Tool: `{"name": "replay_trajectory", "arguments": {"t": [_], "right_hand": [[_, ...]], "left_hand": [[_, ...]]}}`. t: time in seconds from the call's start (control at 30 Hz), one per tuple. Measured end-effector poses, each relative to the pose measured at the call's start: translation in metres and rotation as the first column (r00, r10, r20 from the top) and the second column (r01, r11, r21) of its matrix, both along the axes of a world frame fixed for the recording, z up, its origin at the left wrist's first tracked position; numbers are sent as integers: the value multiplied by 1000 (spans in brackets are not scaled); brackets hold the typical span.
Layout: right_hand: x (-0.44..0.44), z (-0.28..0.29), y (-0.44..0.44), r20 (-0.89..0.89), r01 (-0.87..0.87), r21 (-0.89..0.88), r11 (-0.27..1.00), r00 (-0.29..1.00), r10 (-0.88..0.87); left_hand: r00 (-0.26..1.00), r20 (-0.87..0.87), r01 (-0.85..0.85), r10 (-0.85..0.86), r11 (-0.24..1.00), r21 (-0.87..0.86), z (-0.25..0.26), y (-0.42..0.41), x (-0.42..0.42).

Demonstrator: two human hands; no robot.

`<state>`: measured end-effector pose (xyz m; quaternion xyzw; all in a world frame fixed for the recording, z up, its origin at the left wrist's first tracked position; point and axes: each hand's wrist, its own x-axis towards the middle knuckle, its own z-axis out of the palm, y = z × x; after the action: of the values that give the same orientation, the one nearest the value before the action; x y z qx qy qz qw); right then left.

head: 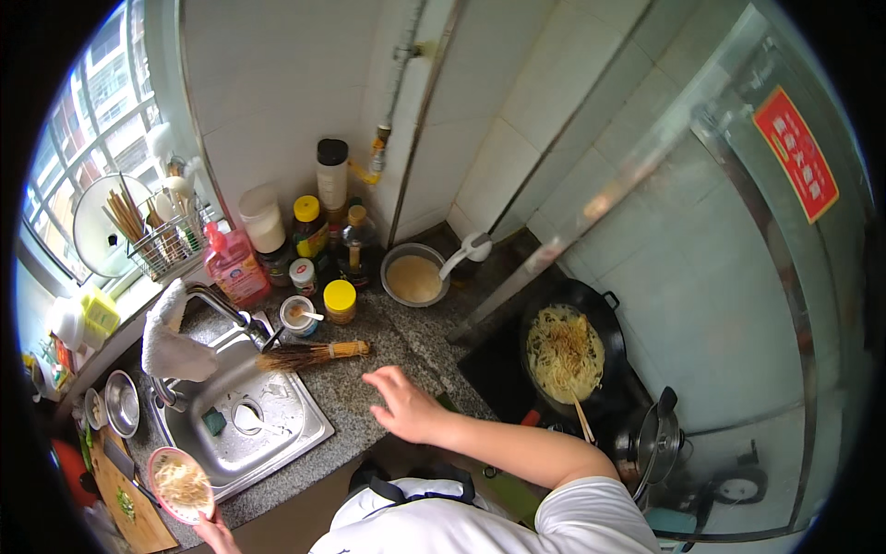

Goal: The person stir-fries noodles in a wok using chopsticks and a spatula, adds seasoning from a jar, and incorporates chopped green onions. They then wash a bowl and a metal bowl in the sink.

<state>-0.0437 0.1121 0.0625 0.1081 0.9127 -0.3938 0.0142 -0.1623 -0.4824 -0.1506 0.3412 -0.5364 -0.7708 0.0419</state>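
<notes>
My left hand (216, 532) grips the rim of a pink bowl (183, 485) holding what look like bean sprouts, over the near corner of the sink. My right hand (407, 407) is above the granite counter, fingers apart, with nothing in it. A bundled-twig brush (315, 354) lies beyond it, beside the sink. At the right, a black wok (618, 325) holds noodles (564, 350), with chopsticks (582, 415) resting in them. An open jar with a white spoon (297, 315) and a yellow-lidded jar (340, 301) stand past the brush.
The steel sink (315, 422) holds a green scouring pad (214, 421) and a white spoon. A cutting board (149, 526) bears a knife (124, 462) and chopped greens. Bottles, a pink soap pump bottle (239, 270) and a pot of cloudy liquid (414, 277) stand along the wall. A glass partition borders the stove.
</notes>
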Motion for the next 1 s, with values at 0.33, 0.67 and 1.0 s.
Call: {"name": "replay_trajectory", "arguments": {"t": [0.33,0.67,1.0], "right_hand": [[51,81,-14,-325,-108,-33,994,941,91],[106,87,60,-97,133,629,766,991,-92],[167,87,133,-457,463,445,767,854,-250]], "left_hand": [[643,-212,766,-736,611,200,179,324,104],[163,-467,962,-869,36,270,226,498,161],[-40,-511,948,-858,-195,252,254,576,192]]}}
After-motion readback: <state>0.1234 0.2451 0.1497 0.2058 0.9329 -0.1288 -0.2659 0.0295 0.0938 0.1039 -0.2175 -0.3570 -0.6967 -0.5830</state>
